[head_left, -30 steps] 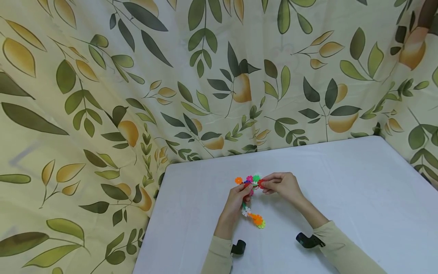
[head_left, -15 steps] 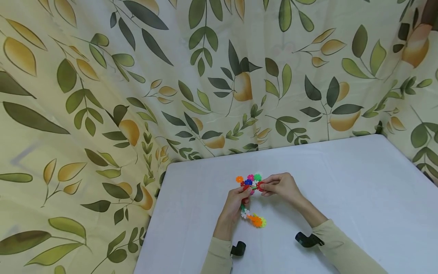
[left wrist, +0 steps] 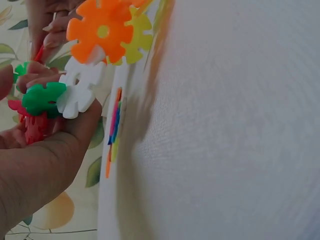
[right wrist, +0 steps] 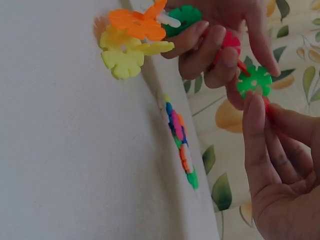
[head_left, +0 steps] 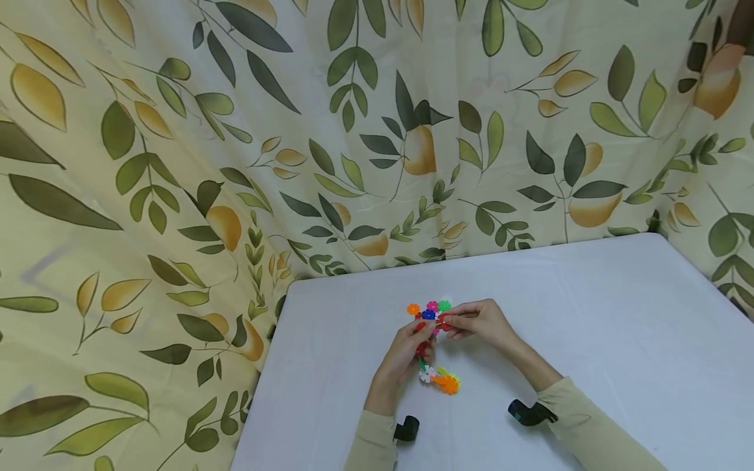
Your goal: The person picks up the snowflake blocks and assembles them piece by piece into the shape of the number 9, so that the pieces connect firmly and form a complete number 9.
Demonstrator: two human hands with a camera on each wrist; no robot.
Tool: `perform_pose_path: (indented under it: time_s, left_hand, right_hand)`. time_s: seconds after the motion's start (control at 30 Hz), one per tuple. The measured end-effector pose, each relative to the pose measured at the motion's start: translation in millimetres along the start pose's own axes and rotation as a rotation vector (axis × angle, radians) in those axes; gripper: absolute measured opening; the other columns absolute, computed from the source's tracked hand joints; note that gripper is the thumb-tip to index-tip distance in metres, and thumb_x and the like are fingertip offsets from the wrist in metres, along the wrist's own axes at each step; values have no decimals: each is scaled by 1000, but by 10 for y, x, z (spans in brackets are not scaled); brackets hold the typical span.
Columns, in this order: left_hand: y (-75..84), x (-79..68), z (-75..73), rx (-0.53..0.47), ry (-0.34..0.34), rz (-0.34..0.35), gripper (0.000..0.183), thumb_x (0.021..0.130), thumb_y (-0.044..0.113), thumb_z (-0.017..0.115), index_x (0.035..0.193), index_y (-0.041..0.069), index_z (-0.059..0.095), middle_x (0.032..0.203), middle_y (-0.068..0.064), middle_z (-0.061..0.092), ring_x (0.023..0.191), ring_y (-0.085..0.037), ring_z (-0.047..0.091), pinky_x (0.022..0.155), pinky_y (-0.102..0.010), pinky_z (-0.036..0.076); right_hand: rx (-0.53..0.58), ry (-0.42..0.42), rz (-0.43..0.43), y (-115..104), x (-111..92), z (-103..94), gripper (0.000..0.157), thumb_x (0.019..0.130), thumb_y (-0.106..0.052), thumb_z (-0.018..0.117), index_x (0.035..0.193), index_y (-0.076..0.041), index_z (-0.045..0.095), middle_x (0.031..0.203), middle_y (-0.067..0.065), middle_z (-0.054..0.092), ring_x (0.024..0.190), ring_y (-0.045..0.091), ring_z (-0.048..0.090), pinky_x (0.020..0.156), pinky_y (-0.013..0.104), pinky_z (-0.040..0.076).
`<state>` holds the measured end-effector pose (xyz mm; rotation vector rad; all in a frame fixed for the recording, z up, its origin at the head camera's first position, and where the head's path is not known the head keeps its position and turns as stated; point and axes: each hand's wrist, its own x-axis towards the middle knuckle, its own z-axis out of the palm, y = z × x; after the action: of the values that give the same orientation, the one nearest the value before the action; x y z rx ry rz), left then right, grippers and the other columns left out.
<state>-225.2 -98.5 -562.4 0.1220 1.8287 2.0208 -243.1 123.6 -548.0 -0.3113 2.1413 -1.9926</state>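
Note:
In the head view my left hand (head_left: 403, 353) grips a chain of notched plastic snowflake discs. Its loose end, with an orange disc (head_left: 450, 384) and a white disc (head_left: 427, 373), trails toward me below the palm. In the left wrist view a green disc (left wrist: 44, 99) and red ones lie against the fingers, partly hidden. My right hand (head_left: 485, 322) pinches a red disc (right wrist: 269, 111) between thumb and fingers. That red disc meets a green disc (right wrist: 254, 82) at the chain's other end, beside the left fingertips. Yellow discs (right wrist: 122, 57) hang beyond the orange one.
Loose discs lie flat on the white table (head_left: 565, 307) just past the hands, among them an orange disc (head_left: 413, 309), a blue disc (head_left: 428, 314) and a green disc (head_left: 444, 305). A leaf-patterned curtain (head_left: 377, 163) stands behind the table's far edge.
My right hand has shifted slightly left, bringing the red disc closer to the left fingertips. The chain's hanging end has swung a little to the right.

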Motion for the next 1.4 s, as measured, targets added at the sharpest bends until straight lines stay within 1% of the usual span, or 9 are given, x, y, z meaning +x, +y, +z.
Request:
perform_pose_path:
  time_s: [0.13,0.3,0.47,0.57,0.7,0.83,1.0,1.2,1.4]
  left_hand:
    - [17,14,-10,9,-2,-11,46,104,41,63,119,-2,62,82,-1,57,66,-13,48,62,-22,48]
    - [17,48,-24,9,18,-6,50,106,38,60,122,-10,60,84,-1,59,69,-13,52,66,-21,50]
    - [12,64,-26,-10,26,10,39,108,29,58,115,-8,63,87,-4,60,73,-14,53,71,-21,51]
    - [11,69,-36,1,32,26,38,108,27,56,116,-10,61,88,-4,60,74,-15,53,72,-21,51]
    - [6,80,-47,29,83,57,33,108,25,56,115,-7,63,89,-4,59,73,-15,53,69,-22,51]
    - [10,97,-61,20,144,78,26,107,21,57,113,-2,66,90,-9,59,72,-15,52,66,-22,51]
    - [24,112,-56,17,193,84,27,105,21,60,115,-3,66,90,-9,59,74,-17,51,65,-23,49]
    - [41,116,-45,32,171,55,31,106,24,59,126,2,68,92,-8,59,73,-16,49,64,-21,48]
    - [67,133,-31,50,133,31,36,104,37,64,124,7,68,90,-3,58,71,-15,50,65,-22,50]
  right_hand:
    - [-84,48,-23,25,77,-2,29,105,-12,64,121,11,70,93,20,76,79,36,77,71,38,63]
    - [-363,144,-34,115,208,13,25,101,-12,67,121,3,73,95,12,77,74,26,76,65,32,61]
    - [-620,83,-61,221,322,56,30,93,-7,72,122,-3,75,104,14,72,79,21,69,66,33,58]
    - [-755,34,-92,246,373,83,32,89,-7,75,122,-6,76,97,12,66,82,21,62,69,36,54]
    - [-846,11,-96,232,403,112,34,89,-9,79,123,-8,76,89,9,62,77,22,56,67,37,50]
    - [-867,34,-112,206,397,129,30,86,-10,82,116,-9,79,90,9,63,79,22,59,69,40,52]
    - [-818,71,-111,210,371,114,25,79,-10,89,101,-6,77,89,7,68,81,22,62,74,42,55]
    - [-654,119,-37,224,315,57,15,85,-8,85,91,-7,72,76,0,67,66,16,62,62,32,54]
    - [-445,165,-78,159,198,-5,11,89,-14,84,97,-10,77,83,2,74,69,18,71,62,30,56]
